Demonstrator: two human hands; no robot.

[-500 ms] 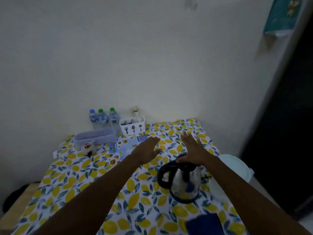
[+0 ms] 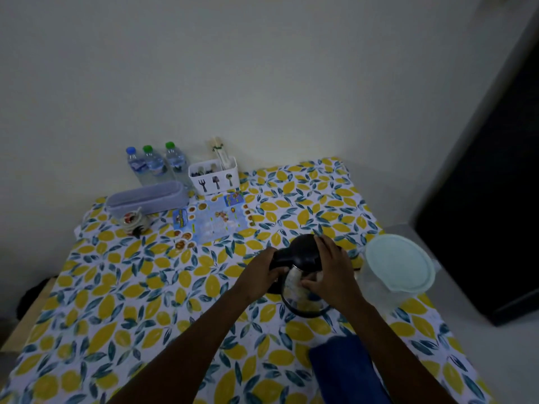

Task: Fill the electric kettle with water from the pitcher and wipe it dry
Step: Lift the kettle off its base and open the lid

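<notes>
A steel electric kettle (image 2: 294,287) with a black lid and black handle stands on the lemon-print tablecloth (image 2: 122,310), right of centre. My left hand (image 2: 259,275) is wrapped around the black handle. My right hand (image 2: 329,269) grips the kettle's body and the lid's edge from the right. A clear plastic pitcher (image 2: 379,293) with a pale round lid (image 2: 398,262) stands just right of the kettle. A dark blue cloth (image 2: 347,371) lies folded on the table near my right forearm.
At the back by the wall stand three water bottles (image 2: 154,164), a white cutlery holder (image 2: 214,177) and a long grey tray (image 2: 148,198). A small jar (image 2: 132,221) and a printed leaflet (image 2: 213,220) lie in front. The table's right edge drops to the floor.
Both hands were spread flat above the table behind the kettle; they have now closed on it, left on the handle, right on the body. The view has tilted down, showing the pitcher.
</notes>
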